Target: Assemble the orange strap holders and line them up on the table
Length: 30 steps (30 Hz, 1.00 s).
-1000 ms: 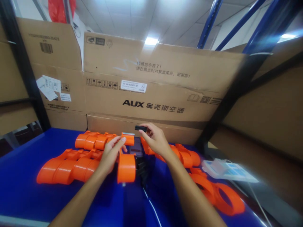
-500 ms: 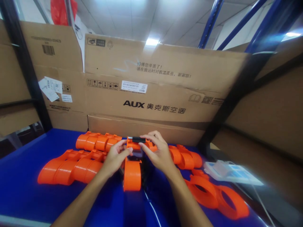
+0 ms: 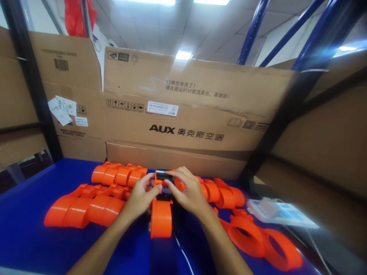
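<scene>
One black piece sits between the two grips, the right hand pinching it on an orange holder that the left hand clamps; uneven thumb pressure could skew it. Its long axis runs roughly left to right, ends toward either grip, an orange band below.

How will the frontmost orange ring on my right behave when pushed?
The orange ring is probably light, being thin-walled and open-centred. It's likely stiff, as its round shape isn't sagging. Its curved outside might rock.
</scene>
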{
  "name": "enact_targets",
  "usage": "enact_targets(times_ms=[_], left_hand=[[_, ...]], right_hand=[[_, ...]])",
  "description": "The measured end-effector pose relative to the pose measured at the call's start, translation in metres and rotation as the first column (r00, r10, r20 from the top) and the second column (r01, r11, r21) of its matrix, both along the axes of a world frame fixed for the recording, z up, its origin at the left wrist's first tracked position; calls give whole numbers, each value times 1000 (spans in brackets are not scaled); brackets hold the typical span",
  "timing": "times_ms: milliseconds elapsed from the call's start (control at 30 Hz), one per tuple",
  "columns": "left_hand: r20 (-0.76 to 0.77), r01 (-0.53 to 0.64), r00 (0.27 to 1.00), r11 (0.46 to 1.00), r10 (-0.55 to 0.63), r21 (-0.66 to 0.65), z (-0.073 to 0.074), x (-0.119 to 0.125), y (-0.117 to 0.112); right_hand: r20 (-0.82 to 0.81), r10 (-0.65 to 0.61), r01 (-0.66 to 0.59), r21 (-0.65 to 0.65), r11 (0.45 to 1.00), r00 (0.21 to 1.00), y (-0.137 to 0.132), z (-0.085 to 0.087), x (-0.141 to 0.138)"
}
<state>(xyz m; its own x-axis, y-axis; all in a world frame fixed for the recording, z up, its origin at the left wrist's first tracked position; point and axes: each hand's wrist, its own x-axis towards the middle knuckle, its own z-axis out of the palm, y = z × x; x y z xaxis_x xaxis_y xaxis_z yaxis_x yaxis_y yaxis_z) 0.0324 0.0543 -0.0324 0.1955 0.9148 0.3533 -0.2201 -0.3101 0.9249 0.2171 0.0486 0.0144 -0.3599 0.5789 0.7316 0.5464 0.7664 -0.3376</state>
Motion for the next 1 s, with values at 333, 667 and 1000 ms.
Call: enact_targets(times_ms=[333,667,1000], left_hand=[[68,-60,995,991,68,-120,1,-8,5],[243,-196,935,947,259,-255,0,-31,21],[193,-201,951,956,243,-214,1,-30,19]], right_hand=[[-20,-61,59,-86,995,998,0,1,2],[577,-182,404,-282,870,796,2,-13,-25],[789,-2,422,-328,845,615,2,-3,-37]])
